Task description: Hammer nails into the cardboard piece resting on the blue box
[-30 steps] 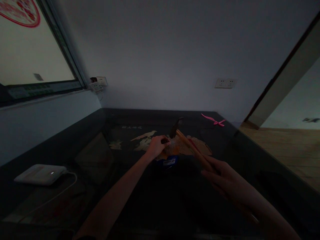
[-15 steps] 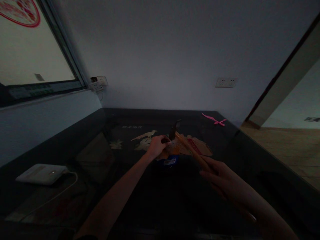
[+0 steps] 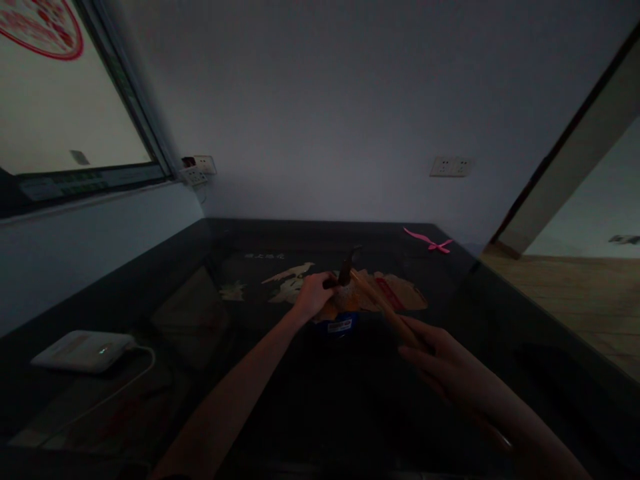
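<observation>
In my right hand (image 3: 445, 357) I grip the wooden handle of a claw hammer (image 3: 377, 297). Its dark head is close to the fingertips of my left hand (image 3: 315, 293), over a brownish-orange piece (image 3: 346, 300) that looks bumpy. My left thumb and fingers are pinched together at that piece; what sits between them is too dark and small to name. Just below, nearer to me, is a blue object (image 3: 340, 325) with a white label, partly covered by the brown piece.
A black tabletop (image 3: 280, 237) with printed pale pictures runs to the wall. On the left lies a white power bank (image 3: 83, 350) with a cable. A pink ribbon-like strip (image 3: 427, 240) is at the far right. Wall sockets (image 3: 450, 167) are behind.
The hammer's head has dropped slightly toward my left fingertips. My left hand stays in nearly the same place.
</observation>
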A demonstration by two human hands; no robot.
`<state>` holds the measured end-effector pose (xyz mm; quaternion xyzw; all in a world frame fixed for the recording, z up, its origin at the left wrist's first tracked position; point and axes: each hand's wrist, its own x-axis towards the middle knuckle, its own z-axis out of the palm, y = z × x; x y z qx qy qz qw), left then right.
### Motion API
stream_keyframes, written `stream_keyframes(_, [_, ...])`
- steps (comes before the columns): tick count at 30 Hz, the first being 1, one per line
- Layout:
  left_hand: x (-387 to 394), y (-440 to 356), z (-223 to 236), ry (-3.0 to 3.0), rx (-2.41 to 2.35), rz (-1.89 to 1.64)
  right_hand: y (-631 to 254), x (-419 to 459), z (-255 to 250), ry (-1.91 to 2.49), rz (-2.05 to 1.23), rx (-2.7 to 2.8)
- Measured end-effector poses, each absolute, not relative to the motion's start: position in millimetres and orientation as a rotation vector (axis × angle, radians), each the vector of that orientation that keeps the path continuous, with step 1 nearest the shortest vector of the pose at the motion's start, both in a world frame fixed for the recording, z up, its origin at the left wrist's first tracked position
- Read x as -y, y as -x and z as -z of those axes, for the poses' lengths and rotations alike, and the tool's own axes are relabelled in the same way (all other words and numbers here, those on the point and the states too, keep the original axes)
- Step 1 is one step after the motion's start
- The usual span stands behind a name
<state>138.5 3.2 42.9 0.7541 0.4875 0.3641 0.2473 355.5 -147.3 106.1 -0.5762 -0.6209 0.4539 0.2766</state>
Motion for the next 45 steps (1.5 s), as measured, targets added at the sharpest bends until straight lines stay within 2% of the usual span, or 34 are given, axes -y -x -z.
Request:
stream_keyframes(8, [-8.9,-135.3,-36.5,-2.044,-1.163,-1.076,-353.0,150.8,-109.8,1.544,-1.189,1.604])
stream_keyframes(15, [-5.5,-127.0,-42.4,-2.062,-1.334,-0.999,-346.8,147.8,-110.1,1.558,-1.274,1.615])
stream_keyframes(36, [-5.8,-127.5,-34.7,-2.173,-1.422,-0.915,-345.6,136.1,-116.0,1.476,-1.005,1.836])
stream_keyframes(45, [-5.1,-128.5,-38.7,-2.172,-1.497,-0.856,-346.3,139.7,-110.9,1.541,-1.211,1.772])
